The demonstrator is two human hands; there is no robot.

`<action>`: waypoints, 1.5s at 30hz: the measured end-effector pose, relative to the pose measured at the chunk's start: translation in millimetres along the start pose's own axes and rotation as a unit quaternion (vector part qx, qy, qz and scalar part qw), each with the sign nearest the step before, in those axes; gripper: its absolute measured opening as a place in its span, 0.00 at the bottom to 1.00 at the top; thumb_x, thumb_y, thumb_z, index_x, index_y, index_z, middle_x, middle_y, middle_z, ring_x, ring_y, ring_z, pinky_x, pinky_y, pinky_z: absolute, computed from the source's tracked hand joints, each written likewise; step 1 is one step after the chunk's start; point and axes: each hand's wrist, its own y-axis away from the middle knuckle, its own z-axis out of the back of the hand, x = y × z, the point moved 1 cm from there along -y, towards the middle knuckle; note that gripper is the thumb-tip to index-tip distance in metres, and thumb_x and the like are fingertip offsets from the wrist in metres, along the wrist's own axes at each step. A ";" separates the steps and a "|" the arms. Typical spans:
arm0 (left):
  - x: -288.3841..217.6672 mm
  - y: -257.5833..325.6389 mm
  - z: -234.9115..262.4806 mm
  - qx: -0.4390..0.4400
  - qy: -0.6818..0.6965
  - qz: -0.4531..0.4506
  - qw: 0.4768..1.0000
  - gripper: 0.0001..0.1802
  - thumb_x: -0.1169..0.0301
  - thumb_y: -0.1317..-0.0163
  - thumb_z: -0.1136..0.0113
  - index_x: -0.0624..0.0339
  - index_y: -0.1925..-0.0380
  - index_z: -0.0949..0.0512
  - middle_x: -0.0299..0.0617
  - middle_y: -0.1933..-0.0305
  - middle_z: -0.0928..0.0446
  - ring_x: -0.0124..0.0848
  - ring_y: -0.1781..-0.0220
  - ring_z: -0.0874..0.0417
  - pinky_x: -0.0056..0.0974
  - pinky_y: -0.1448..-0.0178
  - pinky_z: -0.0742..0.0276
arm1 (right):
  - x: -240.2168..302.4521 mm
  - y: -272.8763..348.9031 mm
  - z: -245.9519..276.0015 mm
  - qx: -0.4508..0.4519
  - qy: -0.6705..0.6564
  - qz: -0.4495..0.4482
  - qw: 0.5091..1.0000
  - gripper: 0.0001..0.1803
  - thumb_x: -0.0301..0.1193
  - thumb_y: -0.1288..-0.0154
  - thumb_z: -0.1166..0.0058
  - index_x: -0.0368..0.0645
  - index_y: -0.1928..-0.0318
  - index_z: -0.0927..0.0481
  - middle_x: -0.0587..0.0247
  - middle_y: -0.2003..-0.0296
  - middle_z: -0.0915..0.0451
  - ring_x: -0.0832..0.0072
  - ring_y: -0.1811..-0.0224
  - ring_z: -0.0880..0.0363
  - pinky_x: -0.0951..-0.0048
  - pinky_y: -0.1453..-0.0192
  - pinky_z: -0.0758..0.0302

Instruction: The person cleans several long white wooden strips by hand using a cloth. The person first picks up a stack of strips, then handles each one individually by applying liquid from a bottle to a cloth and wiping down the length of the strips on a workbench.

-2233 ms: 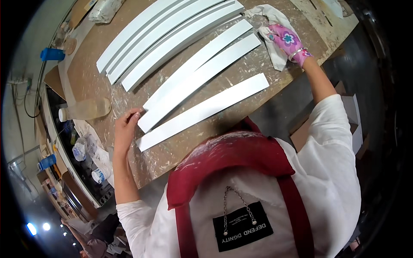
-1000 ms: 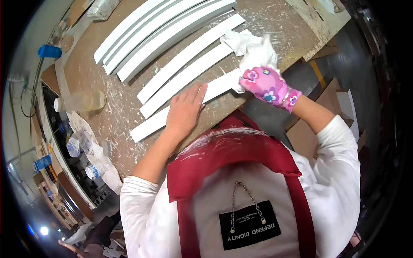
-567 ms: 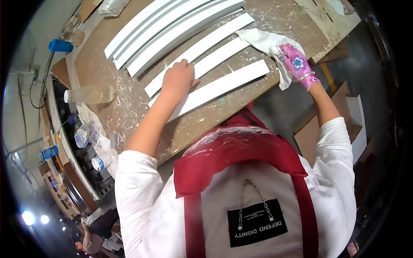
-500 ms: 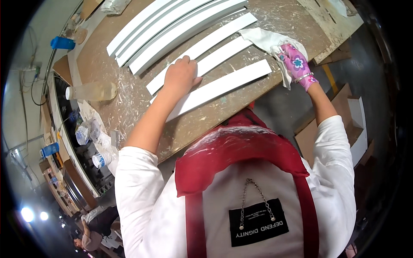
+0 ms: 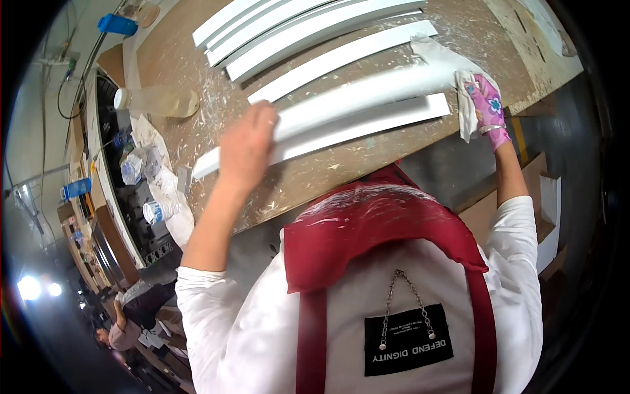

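Observation:
My bare left hand (image 5: 248,146), smeared by motion, is closed round the left end of a white strip (image 5: 354,98). The strip is blurred too, and I cannot tell whether it is fully off the table. On my right hand (image 5: 485,105) is a pink glove with a flower print; its fingers clutch a crumpled white cloth (image 5: 446,55). The cloth lies about the strip's right end. Nearer to me, another white strip (image 5: 387,126) rests flat along the table's front. One more strip (image 5: 341,60) lies just beyond the blurred one.
Several white strips (image 5: 289,41) lie grouped at the back of the worn brown table (image 5: 315,174). A clear bottle (image 5: 161,102) lies on its side at the left. Beyond it are a blue cup (image 5: 118,25) and a white cup (image 5: 157,211). Cardboard boxes (image 5: 482,213) stand at the right.
The middle strip has shifted nearer to me, now partly over the front strip. My left hand has gone from pressing on the strips to gripping its left end. The cloth stays in my right hand.

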 end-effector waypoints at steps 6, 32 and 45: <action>-23.3 10.3 -18.1 0.048 -0.055 -0.025 0.997 0.23 0.63 0.51 0.37 0.57 0.55 0.30 0.43 0.62 0.27 0.40 0.59 0.24 0.44 0.57 0.33 | -15.2 3.0 -11.8 -0.066 0.103 0.034 0.992 0.21 0.38 0.33 0.52 0.35 0.47 0.27 0.48 0.53 0.21 0.58 0.50 0.23 0.65 0.45 0.30; 71.9 -3.0 -33.0 0.046 0.127 0.169 0.976 0.35 0.66 0.49 0.33 0.64 0.42 0.34 0.55 0.43 0.31 0.50 0.42 0.29 0.45 0.39 0.31 | 110.7 -63.5 23.8 -0.048 -0.001 0.040 0.998 0.19 0.35 0.35 0.48 0.35 0.49 0.26 0.59 0.62 0.20 0.77 0.62 0.22 0.73 0.56 0.25; 122.8 -15.8 -68.5 0.063 0.262 0.155 0.950 0.24 0.71 0.56 0.30 0.62 0.57 0.23 0.47 0.57 0.28 0.42 0.58 0.24 0.39 0.54 0.27 | 230.5 -76.2 -288.3 0.378 0.218 0.425 0.793 0.09 0.30 0.40 0.51 0.43 0.60 0.23 0.55 0.62 0.19 0.61 0.67 0.17 0.65 0.69 0.20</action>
